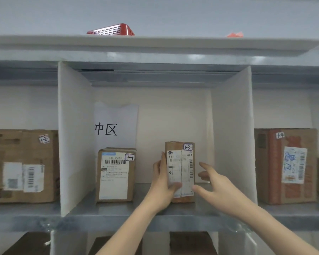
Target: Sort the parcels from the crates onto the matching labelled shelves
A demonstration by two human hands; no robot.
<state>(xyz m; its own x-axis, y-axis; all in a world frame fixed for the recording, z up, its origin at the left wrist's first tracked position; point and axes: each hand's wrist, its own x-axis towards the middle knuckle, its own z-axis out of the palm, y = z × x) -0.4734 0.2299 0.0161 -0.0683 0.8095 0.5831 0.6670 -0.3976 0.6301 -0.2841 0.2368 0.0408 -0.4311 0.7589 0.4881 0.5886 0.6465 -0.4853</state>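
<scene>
Parcel [180, 168], narrow, stands upright on the shelf board [118, 210] in the middle bay, right of centre, printed label facing out. Its small corner tag [188, 147] reads 1-3, the same as on the squat box [115, 175] standing well to its left, so this looks like the right bay. A paper sign [114, 126] with two characters hangs on the back wall.

Left hand [161, 184] grasps the parcel: fingers up its left side, thumb across the lower front, probably steadying a tall box that could tip. Right hand [214, 183] is spread and loose, holding nothing, just beside the parcel's right edge; whether the thumb touches the corner I cannot tell. Likely guarding that side.

White dividers [72, 135] wall off the bay. Neighbouring bays hold a box tagged 1-2 [26, 165] on the left and one tagged 1-4 [285, 165] on the right. Red basket [111, 30] sits on the top shelf.
</scene>
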